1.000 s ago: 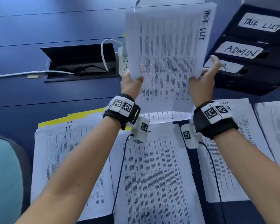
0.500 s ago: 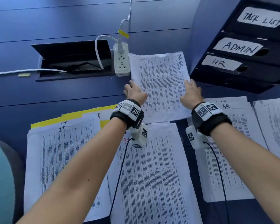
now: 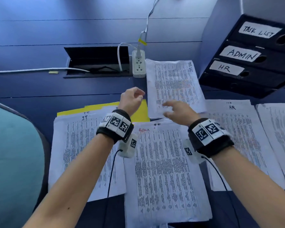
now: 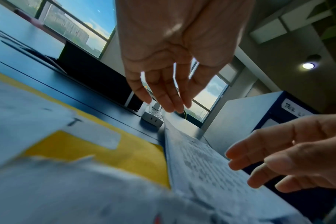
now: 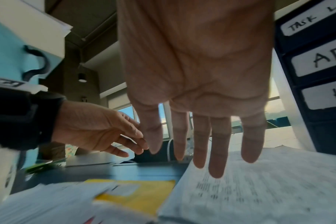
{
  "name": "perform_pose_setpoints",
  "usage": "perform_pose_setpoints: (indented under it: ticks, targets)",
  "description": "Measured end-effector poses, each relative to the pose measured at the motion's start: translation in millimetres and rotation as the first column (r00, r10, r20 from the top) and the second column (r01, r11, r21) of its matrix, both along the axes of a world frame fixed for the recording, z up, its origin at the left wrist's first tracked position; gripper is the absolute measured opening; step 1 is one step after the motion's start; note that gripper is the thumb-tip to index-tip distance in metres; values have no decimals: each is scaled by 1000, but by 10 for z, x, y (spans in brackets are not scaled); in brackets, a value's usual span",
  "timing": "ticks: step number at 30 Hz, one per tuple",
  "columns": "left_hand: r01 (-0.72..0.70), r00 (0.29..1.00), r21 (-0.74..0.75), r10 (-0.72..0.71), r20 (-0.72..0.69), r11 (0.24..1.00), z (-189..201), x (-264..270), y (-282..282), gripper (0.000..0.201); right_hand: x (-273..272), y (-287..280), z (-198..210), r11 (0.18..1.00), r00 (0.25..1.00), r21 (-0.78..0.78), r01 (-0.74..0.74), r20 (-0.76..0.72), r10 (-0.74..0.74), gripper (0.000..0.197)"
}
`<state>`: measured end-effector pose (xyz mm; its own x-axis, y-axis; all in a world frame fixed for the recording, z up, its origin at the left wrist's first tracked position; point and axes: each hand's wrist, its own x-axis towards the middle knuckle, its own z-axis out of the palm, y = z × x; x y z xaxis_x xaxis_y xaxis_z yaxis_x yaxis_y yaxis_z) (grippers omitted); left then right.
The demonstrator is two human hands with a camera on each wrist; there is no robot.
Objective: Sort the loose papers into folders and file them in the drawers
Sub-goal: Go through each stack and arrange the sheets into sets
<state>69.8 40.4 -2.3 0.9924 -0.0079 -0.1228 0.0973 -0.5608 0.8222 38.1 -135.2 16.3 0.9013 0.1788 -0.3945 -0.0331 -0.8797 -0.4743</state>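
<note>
1. Surroundings: white power strip [image 3: 138,65] touches the far-left corner of the task-list stack [image 3: 174,86]; drawer unit [image 3: 252,56], labelled TASK LIST / ADMIN / HR, sits just right of it. Open cable hatch [image 3: 97,61] is further left.
2. Nearer piles: IT stack [image 3: 82,145] lying on a yellow folder [image 3: 142,111], Admin stack [image 3: 164,170], HR stack [image 3: 247,137].
3. Task-list stack lies flat on the desk [image 3: 39,38], long axis running away from the person, handwritten title at the far-right corner.
4. Left hand [image 3: 130,100] empty, fingers loosely curled, off the paper's left edge.
5. Right hand [image 3: 178,112] empty, fingers spread, above the stack's near end; contact unclear.
</note>
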Motion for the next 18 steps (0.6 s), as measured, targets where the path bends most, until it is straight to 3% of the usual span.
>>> perform_pose_setpoints:
  ticks: [7, 11, 13, 18]
  targets:
    - [216, 976, 255, -199, -94, 942, -255, -659, 276, 24, -674, 304, -246, 989, 995, -127, -79, -64, 72, 37]
    - [381, 925, 515, -325, -199, 768, -373, -870, 358, 43, -916, 422, -388, 978, 996, -193, -79, 29, 86, 31]
    - [389, 921, 568, -327, -214, 725, -388, -892, 368, 53, -1001, 452, -480, 971, 991, -223, -81, 85, 102, 30]
    - [359, 933, 549, -301, -196, 755, -408, -913, 295, 51, -1164, 474, -639, 968, 967, -248, -49, 231, 108, 31]
